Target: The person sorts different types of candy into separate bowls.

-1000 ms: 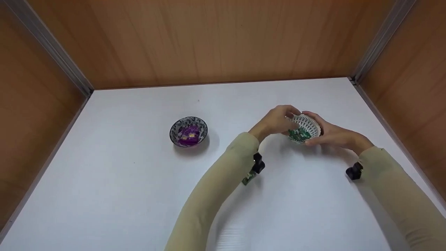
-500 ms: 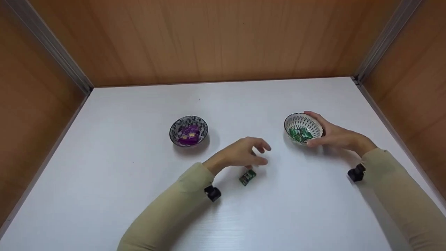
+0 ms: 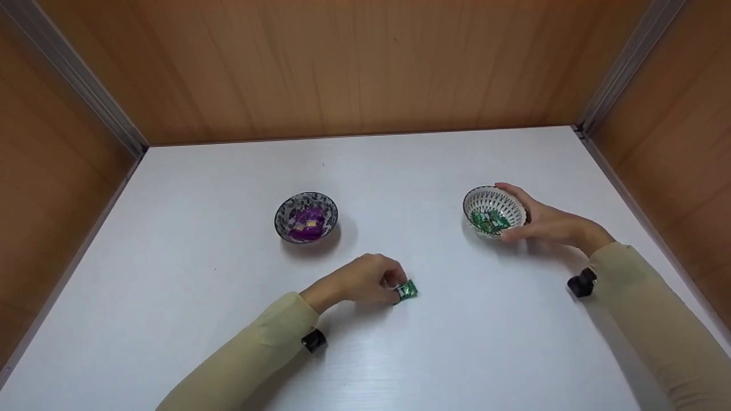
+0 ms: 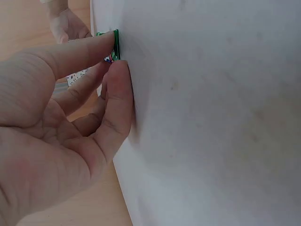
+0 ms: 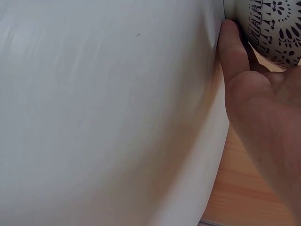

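Observation:
My left hand (image 3: 368,279) is low over the middle of the table, thumb and fingertips pinching a small green-wrapped candy (image 3: 408,290). In the left wrist view the candy (image 4: 115,44) shows between thumb and fingers, right at the tabletop. At the right, my right hand (image 3: 545,221) holds a white bowl (image 3: 490,197) with a dark leaf-like pattern, thumb at the near side and fingers round the far side. Several green-wrapped candies (image 3: 489,221) lie inside it. The right wrist view shows the bowl's patterned outer wall (image 5: 277,33) beside the hand.
A dark-patterned bowl (image 3: 284,220) with purple-wrapped candies (image 3: 308,224) stands left of centre on the white table (image 3: 171,274). Wood panels (image 3: 354,68) enclose the back and both sides. A small black device (image 3: 313,341) sits at the left wrist, another (image 3: 582,282) at the right.
My left hand has moved from the white bowl toward the near left, down to the green candy on the table, and now pinches it. My right hand has stayed at the bowl.

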Available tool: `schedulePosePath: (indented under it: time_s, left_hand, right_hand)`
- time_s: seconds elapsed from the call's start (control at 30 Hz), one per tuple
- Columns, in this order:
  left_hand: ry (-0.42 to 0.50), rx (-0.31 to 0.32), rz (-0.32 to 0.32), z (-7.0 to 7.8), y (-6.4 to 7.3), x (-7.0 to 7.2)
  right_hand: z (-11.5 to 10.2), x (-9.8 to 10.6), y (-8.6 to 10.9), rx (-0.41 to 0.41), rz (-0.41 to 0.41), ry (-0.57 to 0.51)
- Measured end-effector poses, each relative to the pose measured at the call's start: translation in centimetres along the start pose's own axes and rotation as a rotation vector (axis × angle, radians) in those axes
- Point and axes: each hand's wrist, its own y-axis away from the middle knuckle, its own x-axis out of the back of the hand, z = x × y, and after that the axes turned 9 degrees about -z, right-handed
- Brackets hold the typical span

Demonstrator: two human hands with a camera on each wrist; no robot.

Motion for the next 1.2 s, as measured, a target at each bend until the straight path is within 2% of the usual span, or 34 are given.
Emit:
schedulePosePath:
  time_s: [0.47, 0.8, 1.03, 1.2]
  left_hand:
    - [0.01, -0.013, -0.019, 0.39, 0.22, -0.27]
    - [0.006, 0.011, -0.031, 0.49, 0.18, -0.36]
    - [0.036, -0.005, -0.06, 0.83, -0.04, -0.35]
    - [0.021, -0.033, -0.057, 0.83, -0.23, -0.2]
  right_hand:
    - [0.21, -0.05, 0.21, 0.007, 0.009, 0.011]
    - [0.19, -0.19, 0.29, -0.019, 0.016, 0.033]
    - [0.26, -0.23, 0.11, -0.018, 0.013, 0.028]
    - [0.05, -0.21, 0.08, -0.009, 0.009, 0.004]
